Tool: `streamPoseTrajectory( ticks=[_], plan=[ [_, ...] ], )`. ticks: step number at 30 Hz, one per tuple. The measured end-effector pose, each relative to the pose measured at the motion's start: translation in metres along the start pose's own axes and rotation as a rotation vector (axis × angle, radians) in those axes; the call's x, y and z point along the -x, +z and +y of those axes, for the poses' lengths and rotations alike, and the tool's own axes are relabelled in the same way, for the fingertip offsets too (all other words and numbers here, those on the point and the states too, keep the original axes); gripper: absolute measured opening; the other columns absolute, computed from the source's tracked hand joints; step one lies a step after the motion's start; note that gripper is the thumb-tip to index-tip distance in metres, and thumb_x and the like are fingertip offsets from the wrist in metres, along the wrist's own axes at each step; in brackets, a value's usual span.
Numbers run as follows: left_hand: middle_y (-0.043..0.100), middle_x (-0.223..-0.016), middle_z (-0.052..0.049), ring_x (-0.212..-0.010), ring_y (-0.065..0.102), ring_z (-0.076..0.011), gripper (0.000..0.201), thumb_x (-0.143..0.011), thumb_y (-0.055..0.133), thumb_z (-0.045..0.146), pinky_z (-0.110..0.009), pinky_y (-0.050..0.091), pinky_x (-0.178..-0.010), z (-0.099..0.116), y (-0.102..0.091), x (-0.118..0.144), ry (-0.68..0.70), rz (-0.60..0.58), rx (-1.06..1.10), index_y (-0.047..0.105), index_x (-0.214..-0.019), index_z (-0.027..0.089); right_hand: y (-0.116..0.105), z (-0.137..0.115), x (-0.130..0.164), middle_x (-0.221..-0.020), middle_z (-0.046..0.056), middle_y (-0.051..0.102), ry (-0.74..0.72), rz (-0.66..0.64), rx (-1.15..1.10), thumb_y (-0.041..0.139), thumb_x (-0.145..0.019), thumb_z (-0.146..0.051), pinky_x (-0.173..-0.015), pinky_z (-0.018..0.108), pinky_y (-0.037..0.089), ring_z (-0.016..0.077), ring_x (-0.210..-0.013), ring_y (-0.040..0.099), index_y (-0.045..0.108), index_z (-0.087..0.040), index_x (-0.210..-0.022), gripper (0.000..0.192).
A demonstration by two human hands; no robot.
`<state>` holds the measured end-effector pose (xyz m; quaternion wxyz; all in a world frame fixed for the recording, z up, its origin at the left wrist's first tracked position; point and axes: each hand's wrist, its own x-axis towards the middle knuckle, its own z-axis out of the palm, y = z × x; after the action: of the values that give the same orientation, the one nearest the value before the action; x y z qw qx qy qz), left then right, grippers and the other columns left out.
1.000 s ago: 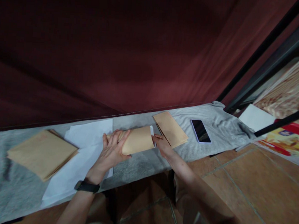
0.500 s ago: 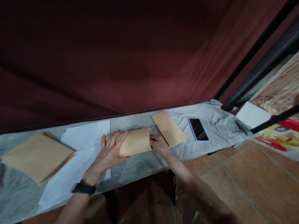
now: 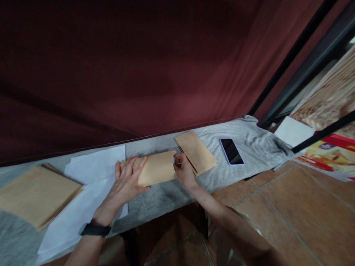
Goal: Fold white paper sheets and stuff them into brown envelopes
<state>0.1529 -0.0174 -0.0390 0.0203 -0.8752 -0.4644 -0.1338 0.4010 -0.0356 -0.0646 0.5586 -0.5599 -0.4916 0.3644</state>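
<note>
A: Where's the tan paper envelope (image 3: 156, 172)?

B: On the grey cloth-covered table (image 3: 167, 196), centre. Left hand (image 3: 125, 182) clasps its nine o'clock end; right hand (image 3: 182, 171) pinches the three o'clock edge.

A: Nearby?

B: Black smartphone (image 3: 231, 151) at two o'clock.

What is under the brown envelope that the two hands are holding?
Grey cloth lies under the brown envelope; white paper is beside its left end. The left hand and right hand cover its ends.

tan envelope (image 3: 155, 171), white paper (image 3: 94, 169), grey cloth (image 3: 248, 153), maroon curtain (image 3: 124, 65)
</note>
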Motion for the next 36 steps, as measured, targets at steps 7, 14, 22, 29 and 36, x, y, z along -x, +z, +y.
streamPoseTrajectory(
  ticks=[7, 14, 22, 29, 36],
  plan=[
    [0.035, -0.155, -0.023, -0.148, 0.026, -0.0428, 0.105, -0.074, 0.075, 0.046, -0.068, 0.005, -0.118, -0.001, 0.001, 0.000, 0.007, 0.011, 0.019, 0.020, -0.160, 0.021, 0.002, 0.002, 0.000, -0.074, -0.007, 0.048, 0.048, 0.035, -0.033, 0.058, -0.071, -0.017, -0.067, 0.027, 0.041, 0.0152, -0.068, 0.052, 0.047, -0.025, -0.128, 0.060],
    [0.017, -0.166, -0.020, -0.154, 0.011, -0.0422, 0.105, -0.074, 0.077, 0.045, -0.066, -0.001, -0.120, 0.001, 0.000, 0.000, -0.064, 0.038, 0.069, 0.020, -0.160, 0.026, 0.002, 0.001, -0.004, -0.064, -0.004, 0.059, 0.328, -0.075, -0.339, 0.066, -0.065, -0.028, -0.058, 0.026, 0.042, 0.0153, -0.062, 0.056, 0.059, -0.021, -0.083, 0.019],
    [0.027, -0.164, -0.011, -0.152, 0.027, -0.0278, 0.094, -0.078, 0.079, 0.044, -0.044, 0.030, -0.122, 0.038, 0.003, -0.014, -0.823, 0.357, 1.016, 0.027, -0.156, 0.032, -0.002, 0.000, -0.004, -0.065, -0.004, 0.063, 0.569, 0.059, -0.560, 0.066, -0.058, -0.024, -0.059, 0.026, 0.048, 0.0175, -0.067, 0.063, 0.056, -0.023, -0.076, 0.020],
    [0.074, -0.103, -0.005, -0.089, 0.073, -0.0183, 0.033, -0.077, 0.078, 0.012, -0.034, 0.061, -0.083, 0.065, 0.007, -0.017, -1.062, 0.191, 1.882, 0.062, -0.104, 0.020, 0.013, -0.005, 0.012, -0.075, -0.002, 0.068, 0.606, 0.014, -0.631, 0.065, -0.057, -0.019, -0.066, 0.026, 0.052, 0.0171, -0.073, 0.065, 0.058, -0.023, -0.078, 0.023],
    [0.077, -0.098, -0.004, -0.082, 0.073, -0.0173, 0.038, -0.065, 0.081, 0.011, -0.026, 0.058, -0.071, 0.065, 0.016, -0.014, -1.019, 0.118, 1.813, 0.068, -0.100, 0.019, 0.008, -0.020, 0.017, -0.079, -0.002, 0.070, 0.531, -0.099, -0.574, 0.069, -0.059, -0.025, -0.065, 0.026, 0.052, 0.0158, -0.071, 0.064, 0.064, -0.021, -0.088, 0.030]
  ],
)
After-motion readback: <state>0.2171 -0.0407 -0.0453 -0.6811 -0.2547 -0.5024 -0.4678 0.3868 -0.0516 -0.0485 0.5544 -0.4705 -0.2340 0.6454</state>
